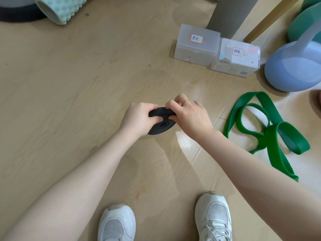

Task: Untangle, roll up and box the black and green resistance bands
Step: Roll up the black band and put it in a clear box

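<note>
On the wooden floor, to the right of the hands, the green band sprawls in loose crossing loops, its longest run slanting from far left to near right; it looks untouched, presumably waiting its turn. Farther off, 2 translucent boxes sit side by side: the left box and the right box, each with a handwritten label (too small for me to read surely), likely 1 per colour. Between the hands, just above the floor, is the black band, wound into a flat coil whose face tilts toward the camera, the spiral's eye visible. The left hand grips the coil's left edge, fingers curled over it, probably to stop it springing open. The right hand pinches the outer wrap at the top, seemingly tucking the last turn tight.
</note>
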`<state>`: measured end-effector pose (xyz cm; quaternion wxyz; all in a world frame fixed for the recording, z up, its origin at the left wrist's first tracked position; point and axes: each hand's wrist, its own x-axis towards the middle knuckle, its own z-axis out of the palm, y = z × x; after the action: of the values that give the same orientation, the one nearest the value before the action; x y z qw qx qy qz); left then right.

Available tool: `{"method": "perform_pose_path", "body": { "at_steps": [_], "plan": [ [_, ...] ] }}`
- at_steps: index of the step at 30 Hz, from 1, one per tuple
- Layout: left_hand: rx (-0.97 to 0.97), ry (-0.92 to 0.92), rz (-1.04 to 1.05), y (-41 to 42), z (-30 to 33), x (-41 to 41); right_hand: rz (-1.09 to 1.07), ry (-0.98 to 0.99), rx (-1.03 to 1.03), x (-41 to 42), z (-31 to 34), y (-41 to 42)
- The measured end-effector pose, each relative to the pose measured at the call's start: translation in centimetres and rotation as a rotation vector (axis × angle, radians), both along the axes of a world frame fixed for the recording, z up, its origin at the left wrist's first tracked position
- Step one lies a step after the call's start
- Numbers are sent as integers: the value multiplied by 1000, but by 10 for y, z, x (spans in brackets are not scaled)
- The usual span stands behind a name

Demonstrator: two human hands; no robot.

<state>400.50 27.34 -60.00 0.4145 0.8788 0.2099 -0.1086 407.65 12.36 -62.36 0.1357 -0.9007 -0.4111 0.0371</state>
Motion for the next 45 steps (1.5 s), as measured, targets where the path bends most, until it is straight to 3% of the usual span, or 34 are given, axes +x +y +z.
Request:
{"method": "perform_pose_path", "body": {
  "at_steps": [3, 6, 11, 20, 27, 34, 41, 45],
  "plan": [
    [121, -3, -69, 3, -3, -2, 78, 142, 10, 14, 3, 0],
    [107, 21, -114, 9, -8, -8, 181, 298, 49, 21, 1, -5],
    [-361, 28, 134, 2, -11, -8, -125, 738, 204, 32, 5, -13],
    [-668, -38, 342, 2, -16, -9, -241, 1115, 403, 19, 9, -17],
    [-702, 44, 269, 7, -22, -23, -137, 987, 289, 22, 17, -14],
    [-465, 122, -75, 10, -6, -8, -6, 850, 177, 20, 29, 1],
    [-442, 55, 46, 0, -12, -13, -12, 901, 162, 15, 25, -7],
    [-418, 41, 99, 1, -11, -15, 28, 834, 108, 15, 18, -23]
  ]
}}
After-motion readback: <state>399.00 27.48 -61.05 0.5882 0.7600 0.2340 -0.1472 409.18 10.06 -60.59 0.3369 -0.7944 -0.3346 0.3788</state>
